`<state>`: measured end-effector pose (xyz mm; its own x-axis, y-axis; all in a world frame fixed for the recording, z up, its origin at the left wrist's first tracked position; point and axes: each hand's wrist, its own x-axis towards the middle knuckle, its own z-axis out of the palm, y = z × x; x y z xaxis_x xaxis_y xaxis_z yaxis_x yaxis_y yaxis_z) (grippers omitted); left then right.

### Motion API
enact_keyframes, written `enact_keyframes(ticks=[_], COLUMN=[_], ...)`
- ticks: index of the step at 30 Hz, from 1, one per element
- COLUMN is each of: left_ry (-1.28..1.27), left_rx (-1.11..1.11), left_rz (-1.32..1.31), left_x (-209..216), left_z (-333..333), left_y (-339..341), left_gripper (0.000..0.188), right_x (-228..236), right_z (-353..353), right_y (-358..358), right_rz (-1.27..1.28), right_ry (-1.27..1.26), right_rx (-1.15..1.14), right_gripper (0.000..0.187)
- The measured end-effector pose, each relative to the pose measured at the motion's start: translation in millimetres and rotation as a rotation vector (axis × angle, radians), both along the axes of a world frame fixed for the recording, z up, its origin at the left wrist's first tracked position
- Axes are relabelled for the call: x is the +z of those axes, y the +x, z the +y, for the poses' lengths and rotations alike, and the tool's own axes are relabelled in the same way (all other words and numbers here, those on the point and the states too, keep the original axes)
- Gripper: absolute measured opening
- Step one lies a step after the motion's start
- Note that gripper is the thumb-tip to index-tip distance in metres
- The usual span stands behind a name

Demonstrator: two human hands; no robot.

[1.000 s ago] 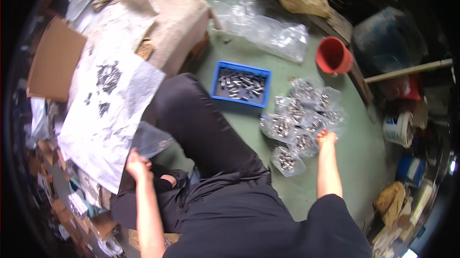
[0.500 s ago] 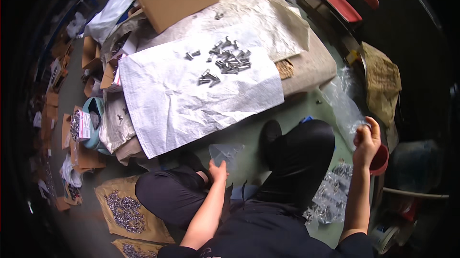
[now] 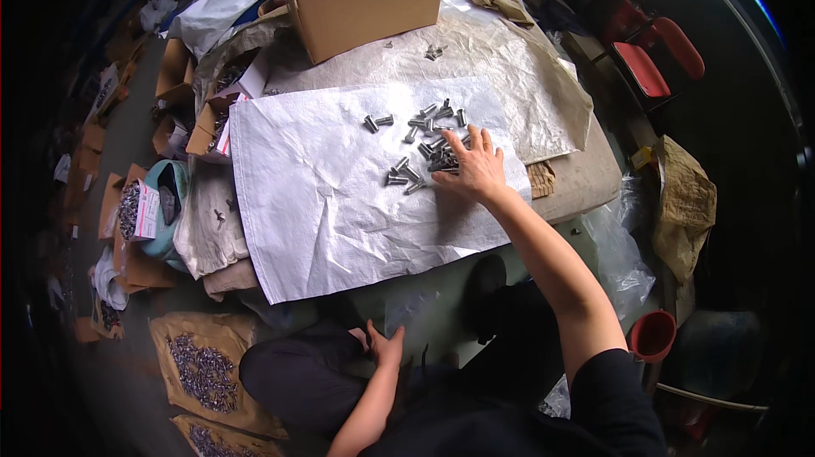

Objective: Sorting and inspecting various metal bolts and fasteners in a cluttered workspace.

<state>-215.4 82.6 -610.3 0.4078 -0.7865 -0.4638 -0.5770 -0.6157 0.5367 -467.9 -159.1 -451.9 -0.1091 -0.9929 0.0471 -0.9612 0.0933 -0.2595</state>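
Note:
My right hand reaches over the white woven sheet, fingers spread, on or just above a pile of metal bolts. Part of the pile is hidden under the palm and fingers. A few bolts lie at the near left of the pile, and a pair rests farther left. Low between my knees, my left hand is closed on a clear plastic bag, which shows only faintly against the floor.
A large cardboard box stands at the back of the covered table. Open cartons of metal parts sit at the left. Brown sacking with many small parts lies on the floor at lower left. A red bucket and red chair are at the right.
My right hand has swung from the far right, beside the red bucket, to the bolts on the sheet. My left hand stays low with the bag. The view has shifted.

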Motion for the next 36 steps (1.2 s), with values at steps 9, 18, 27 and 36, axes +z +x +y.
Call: enact_keyframes(ticks=[9, 18, 27, 36], left_ry=[-0.549, -0.809, -0.81, -0.731], left_rx=[-0.182, -0.422, -0.434, -0.375], left_rz=[0.234, 0.231, 0.286, 0.409], left_x=[117.4, 168.8, 175.2, 160.8], left_z=[-35.8, -111.9, -130.2, -130.3], left_y=[15.7, 6.9, 11.9, 6.5], left_gripper=[0.055, 0.034, 0.025, 0.025], right_x=[-31.0, -31.6, -44.8, -36.1], right_z=[-22.9, -32.6, -41.9, -38.1], right_y=[-2.1, -3.6, -6.8, 2.5], right_rz=[-0.017, -0.021, -0.055, -0.053], right_ry=[-0.315, -0.207, -0.443, -0.301], right_rx=[0.111, 0.077, 0.058, 0.159], right_gripper=[0.046, 0.038, 0.027, 0.03])
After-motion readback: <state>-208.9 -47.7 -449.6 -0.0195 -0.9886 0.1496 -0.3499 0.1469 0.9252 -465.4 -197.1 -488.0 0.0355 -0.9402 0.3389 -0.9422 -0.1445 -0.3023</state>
